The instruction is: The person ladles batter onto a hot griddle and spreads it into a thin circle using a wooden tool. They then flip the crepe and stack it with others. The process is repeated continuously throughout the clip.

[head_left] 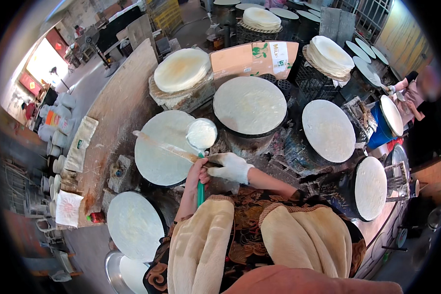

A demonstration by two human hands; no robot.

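My bare left hand [198, 174] is closed round the green handle [200, 195] of a round ladle [201, 132], whose bowl holds white batter. My right hand [228, 167], in a white glove, meets the left one, its fingers closed on the end of a long, flat wooden spatula [164, 144]. The spatula angles up-left over a round griddle [159, 164] with a pale white layer on it. The ladle's bowl is over that griddle's right edge. My forearms come from below, past cream padded cloths [201, 235].
Several coated griddles [250, 103] surround me. Stacks of flatbreads [180, 68] stand behind, beside cardboard [240, 61]. A wooden board [108, 142] with folded cloths [81, 142] curves along the left. A steel basin [115, 279] is at lower left. Another person [409, 98] is by a blue drum [377, 134] at right.
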